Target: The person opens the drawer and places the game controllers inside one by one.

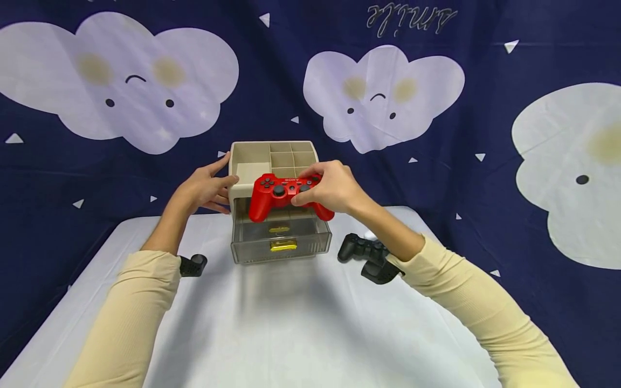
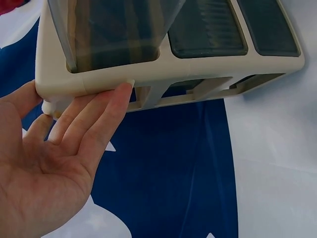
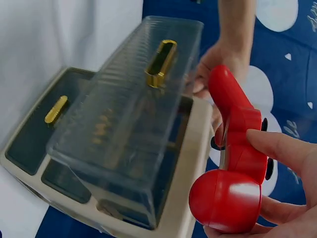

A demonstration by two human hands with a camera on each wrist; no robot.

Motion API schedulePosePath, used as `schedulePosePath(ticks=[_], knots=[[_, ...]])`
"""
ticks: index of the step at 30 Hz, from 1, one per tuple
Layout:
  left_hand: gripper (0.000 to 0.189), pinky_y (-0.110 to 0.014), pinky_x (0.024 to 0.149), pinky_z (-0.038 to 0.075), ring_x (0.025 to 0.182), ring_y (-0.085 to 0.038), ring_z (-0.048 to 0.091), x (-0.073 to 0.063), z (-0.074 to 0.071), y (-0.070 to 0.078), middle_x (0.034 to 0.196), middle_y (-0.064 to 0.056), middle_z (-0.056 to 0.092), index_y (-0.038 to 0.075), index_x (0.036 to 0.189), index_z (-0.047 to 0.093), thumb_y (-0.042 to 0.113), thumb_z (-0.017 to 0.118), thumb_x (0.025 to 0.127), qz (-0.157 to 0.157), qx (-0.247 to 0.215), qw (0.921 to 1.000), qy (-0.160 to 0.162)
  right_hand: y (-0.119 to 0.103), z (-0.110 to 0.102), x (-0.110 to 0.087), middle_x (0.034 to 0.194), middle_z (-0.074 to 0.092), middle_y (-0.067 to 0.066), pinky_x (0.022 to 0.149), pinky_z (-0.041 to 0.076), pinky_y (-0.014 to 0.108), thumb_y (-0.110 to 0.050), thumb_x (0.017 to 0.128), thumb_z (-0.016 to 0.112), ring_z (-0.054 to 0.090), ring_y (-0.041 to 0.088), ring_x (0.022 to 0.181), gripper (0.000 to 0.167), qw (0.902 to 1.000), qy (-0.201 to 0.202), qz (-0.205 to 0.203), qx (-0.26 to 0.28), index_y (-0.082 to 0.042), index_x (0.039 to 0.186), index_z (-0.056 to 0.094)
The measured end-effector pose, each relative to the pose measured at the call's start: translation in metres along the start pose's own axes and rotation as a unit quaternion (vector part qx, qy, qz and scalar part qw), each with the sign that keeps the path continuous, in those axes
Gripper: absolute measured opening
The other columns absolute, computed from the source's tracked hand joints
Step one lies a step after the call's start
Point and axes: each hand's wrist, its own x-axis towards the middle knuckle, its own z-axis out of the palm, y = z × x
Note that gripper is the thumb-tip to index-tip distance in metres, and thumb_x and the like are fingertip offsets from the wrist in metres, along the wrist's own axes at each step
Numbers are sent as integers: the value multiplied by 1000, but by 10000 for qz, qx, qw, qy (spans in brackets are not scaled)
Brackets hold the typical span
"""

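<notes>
A red game controller (image 1: 276, 195) is in my right hand (image 1: 335, 188), thumb and fingers pinching its right half. It hangs above the pulled-out clear top drawer (image 1: 310, 242) of a cream desktop drawer organizer (image 1: 249, 191). My left hand (image 1: 206, 186) rests against the organizer's left side, thumb over the top rim. In the left wrist view its fingers (image 2: 99, 116) lie fairly straight along the side. The right wrist view shows the controller (image 3: 237, 163) edge-on beside the drawer, with a gold handle (image 3: 161, 64) on the drawer front.
A black game controller (image 1: 361, 248) lies on the white-covered table (image 1: 291, 334), right of the organizer and partly behind my right forearm. Divided compartments (image 1: 293, 156) form the organizer's top. A dark blue cloth with clouds (image 1: 271, 70) hangs behind.
</notes>
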Motion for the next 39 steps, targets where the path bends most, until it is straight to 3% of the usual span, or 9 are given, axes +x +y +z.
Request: schedulePosePath(ticks=[9, 18, 27, 39], knots=[[75, -53, 88, 59, 115, -46, 67, 0, 0, 0, 136, -37, 56, 39, 162, -2, 35, 50, 108, -34, -29, 10000, 3, 1, 26, 4, 103, 73, 4, 71, 59, 30, -26, 70, 93, 66, 23, 94, 50, 9995, -125, -175, -223, -15, 116, 76], [75, -54, 88, 59, 116, -47, 66, 2, 1, 0, 136, -38, 56, 39, 161, -3, 33, 50, 108, -73, -62, 10000, -15, 7, 40, 3, 116, 73, 2, 93, 54, 37, -26, 67, 94, 54, 30, 120, 50, 9991, -267, -108, -307, -16, 114, 77], [75, -55, 89, 58, 116, -46, 66, 1, 0, -1, 137, -37, 56, 41, 161, -3, 35, 50, 108, -59, -67, 10000, -33, 14, 52, 4, 120, 73, 3, 102, 50, 36, -27, 65, 96, 59, 22, 121, 52, 9982, -385, -219, -409, -15, 112, 77], [75, -54, 89, 59, 117, -46, 66, 1, -1, 0, 138, -36, 55, 42, 160, -4, 36, 50, 108, -54, -78, 9999, -88, 23, 59, 7, 122, 71, 4, 98, 52, 37, -26, 68, 93, 60, 22, 118, 48, 9969, -692, 39, -371, -16, 112, 77]])
